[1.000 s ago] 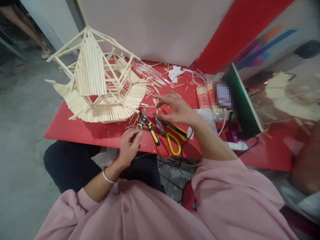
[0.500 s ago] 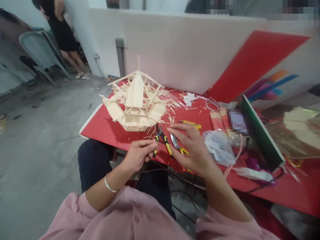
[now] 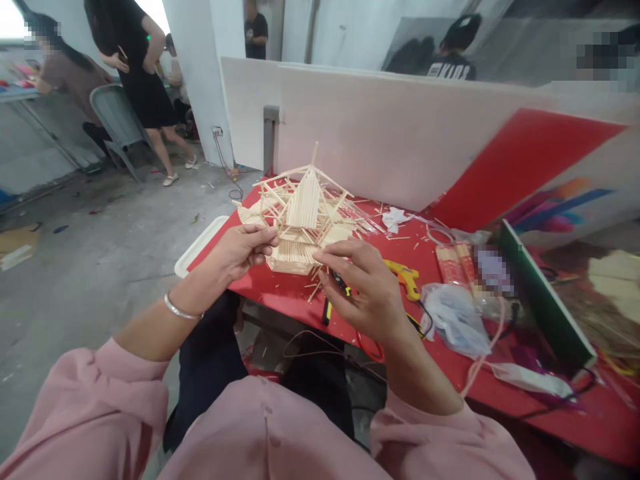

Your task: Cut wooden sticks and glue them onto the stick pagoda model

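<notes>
A pavilion model built of thin wooden sticks stands on the red table. My left hand is raised just left of the model, its fingertips pinched together close to the lower roof; whether they hold anything is too small to see. My right hand hovers in front of the model with fingers loosely curled and apart, nothing visible in them. Under it lie black-and-yellow pliers and red-handled scissors.
A yellow glue gun, a crumpled plastic bag, packs of sticks and a green board lie to the right. A white tray sits at the table's left edge. White partition behind; people and a chair far left.
The view has tilted up and back from the table. My left hand rose from the table's front edge to beside the model. My right hand lifted off the tools and came nearer.
</notes>
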A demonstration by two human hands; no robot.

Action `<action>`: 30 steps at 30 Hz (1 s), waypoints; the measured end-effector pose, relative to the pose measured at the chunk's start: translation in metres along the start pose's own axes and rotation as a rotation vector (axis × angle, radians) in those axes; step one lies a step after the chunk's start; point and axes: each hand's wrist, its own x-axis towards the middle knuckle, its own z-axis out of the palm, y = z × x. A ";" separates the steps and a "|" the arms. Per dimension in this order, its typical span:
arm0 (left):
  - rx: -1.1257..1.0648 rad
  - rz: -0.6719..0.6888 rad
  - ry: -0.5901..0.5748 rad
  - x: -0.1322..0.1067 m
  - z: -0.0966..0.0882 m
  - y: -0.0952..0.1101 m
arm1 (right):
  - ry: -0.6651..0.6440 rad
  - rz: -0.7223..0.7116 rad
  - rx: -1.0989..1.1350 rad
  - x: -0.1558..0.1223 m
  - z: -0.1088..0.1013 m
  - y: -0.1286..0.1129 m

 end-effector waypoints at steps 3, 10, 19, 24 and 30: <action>0.088 -0.033 0.016 0.012 -0.001 0.008 | -0.027 0.008 0.011 0.000 0.002 0.004; 0.184 -0.086 -0.053 0.029 0.000 0.018 | -0.033 0.012 -0.022 0.007 0.005 0.015; 0.176 -0.124 -0.111 0.037 0.002 0.021 | -0.049 -0.014 -0.024 0.018 0.016 0.020; 0.173 -0.142 -0.069 0.035 0.007 0.023 | -0.042 -0.015 -0.012 0.016 0.017 0.022; 0.192 -0.154 -0.097 0.034 0.009 0.025 | -0.050 -0.024 -0.024 0.010 0.015 0.025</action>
